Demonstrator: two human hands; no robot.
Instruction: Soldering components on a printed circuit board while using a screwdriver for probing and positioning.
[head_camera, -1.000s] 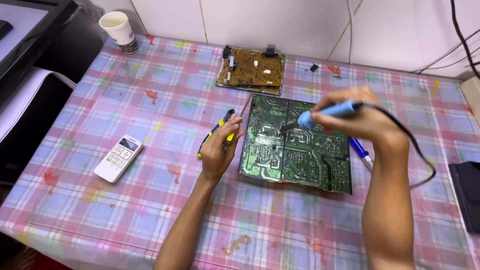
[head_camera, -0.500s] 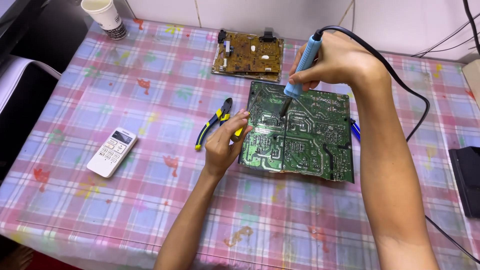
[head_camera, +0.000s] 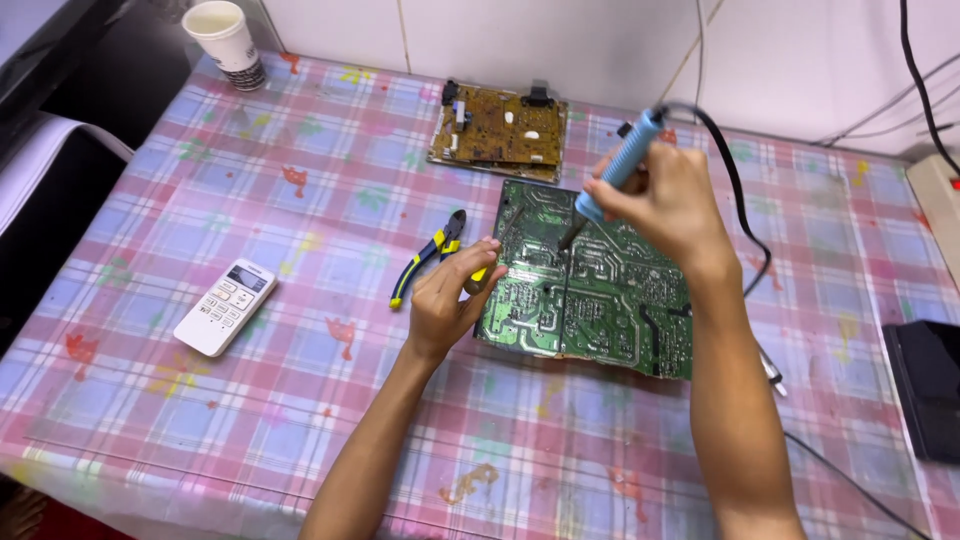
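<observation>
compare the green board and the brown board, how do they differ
The green board is larger and lies near the middle of the table; the brown board is smaller and sits farther back by the wall. The left hand touches the green board's edge; nothing touches the brown one. Both lie flat.

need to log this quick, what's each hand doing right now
Left hand: on the left edge of the green circuit board, steadying it.
Right hand: closed on the blue soldering iron.

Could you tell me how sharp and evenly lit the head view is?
Head view: even, soft light; faint shadows under the left hand and right hand; mild sheen on the green circuit board; soldering iron and white remote reasonably sharp.
</observation>
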